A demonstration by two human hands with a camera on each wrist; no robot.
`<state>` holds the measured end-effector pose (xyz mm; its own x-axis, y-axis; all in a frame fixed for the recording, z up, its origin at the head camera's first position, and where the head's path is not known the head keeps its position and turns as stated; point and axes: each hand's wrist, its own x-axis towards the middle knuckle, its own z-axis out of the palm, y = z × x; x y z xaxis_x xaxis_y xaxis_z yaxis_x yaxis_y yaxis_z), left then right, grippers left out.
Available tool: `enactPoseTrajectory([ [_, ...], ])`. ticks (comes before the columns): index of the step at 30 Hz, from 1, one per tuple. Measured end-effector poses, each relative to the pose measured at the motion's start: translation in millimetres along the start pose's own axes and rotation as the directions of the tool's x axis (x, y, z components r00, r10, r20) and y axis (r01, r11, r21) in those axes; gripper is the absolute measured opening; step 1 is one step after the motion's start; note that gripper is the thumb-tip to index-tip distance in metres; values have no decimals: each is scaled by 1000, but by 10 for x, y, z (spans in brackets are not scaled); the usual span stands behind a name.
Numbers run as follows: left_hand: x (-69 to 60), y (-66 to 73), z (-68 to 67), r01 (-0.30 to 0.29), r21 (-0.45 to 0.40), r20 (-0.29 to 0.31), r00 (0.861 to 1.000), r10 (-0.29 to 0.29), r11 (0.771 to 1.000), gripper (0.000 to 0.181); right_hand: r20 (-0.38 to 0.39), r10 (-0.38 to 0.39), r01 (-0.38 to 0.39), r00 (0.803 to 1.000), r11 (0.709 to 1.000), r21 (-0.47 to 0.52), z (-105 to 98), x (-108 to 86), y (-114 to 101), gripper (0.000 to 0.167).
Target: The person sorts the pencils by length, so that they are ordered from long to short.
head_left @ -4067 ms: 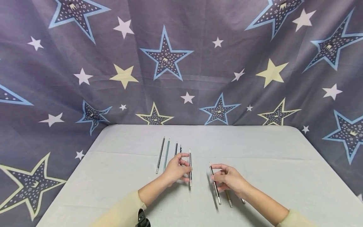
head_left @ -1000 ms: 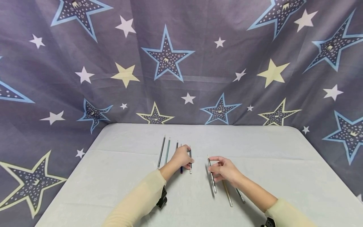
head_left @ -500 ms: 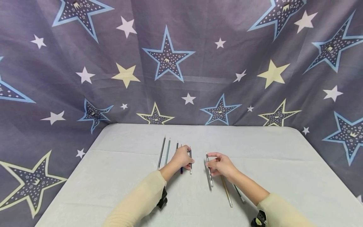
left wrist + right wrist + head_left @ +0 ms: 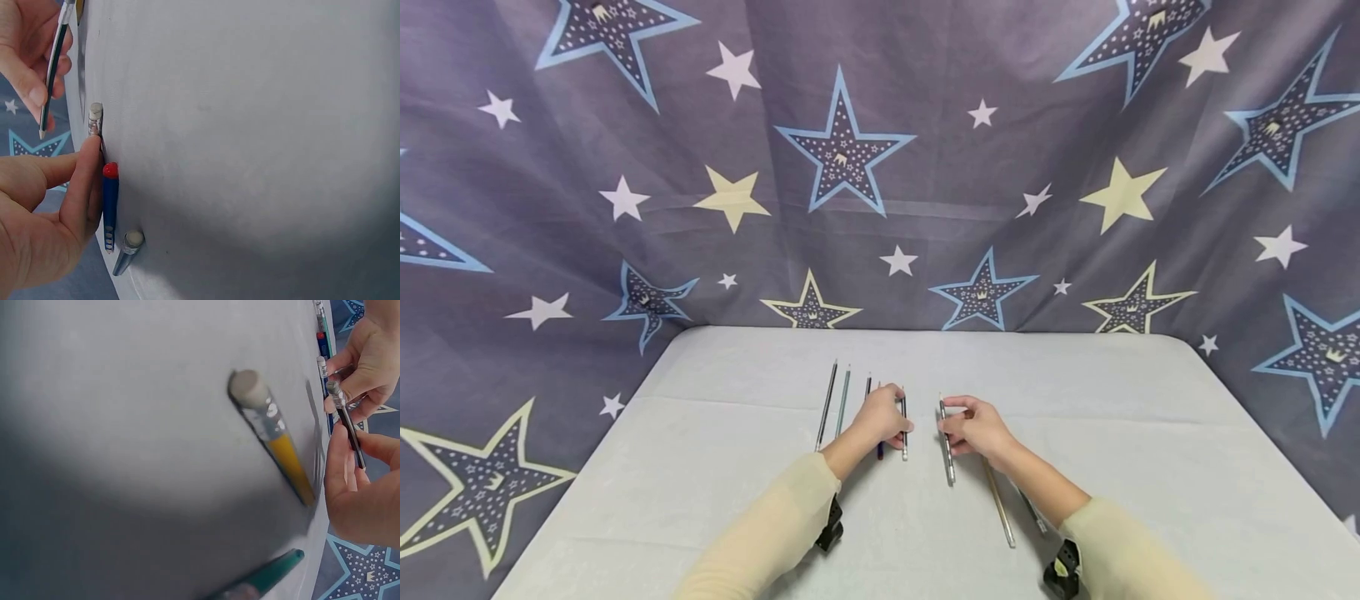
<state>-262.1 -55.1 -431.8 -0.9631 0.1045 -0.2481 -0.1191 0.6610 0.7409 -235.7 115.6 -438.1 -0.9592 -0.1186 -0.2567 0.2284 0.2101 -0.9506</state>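
Note:
Thumb and fingers of my left hand pinch a black pencil near the middle of the table. Its eraser end shows in the left wrist view. A second black pencil is held between thumb and fingers of my right hand, a short gap to the right; the right wrist view shows it lifted off the cloth. Left of my left hand lies a blue pen-like stick with a red end, partly hidden by the hand in the head view. Beside it is another dark pencil.
Farther left lie a black pencil and a teal pencil, roughly parallel. Under and behind my right wrist are a yellow pencil and a green pencil. A pale cloth covers the table; a starred curtain hangs behind.
Over the earlier frames my left hand moves forward with its pencil, then stays still for the last second. My right hand carries its pencil left and forward, closer to the left one.

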Motion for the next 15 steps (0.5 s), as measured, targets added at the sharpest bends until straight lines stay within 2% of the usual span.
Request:
enactPoseTrajectory([
  [8,-15,2,-2,-11,5,0,1000,11,1000,56,-22,11,-11,1000,1000,0,78,79,-7,48],
  [15,-16,15,-5,-21,10,3,1000,21,1000,55,-8,-41,41,999,999,26,126,106,-32,44],
])
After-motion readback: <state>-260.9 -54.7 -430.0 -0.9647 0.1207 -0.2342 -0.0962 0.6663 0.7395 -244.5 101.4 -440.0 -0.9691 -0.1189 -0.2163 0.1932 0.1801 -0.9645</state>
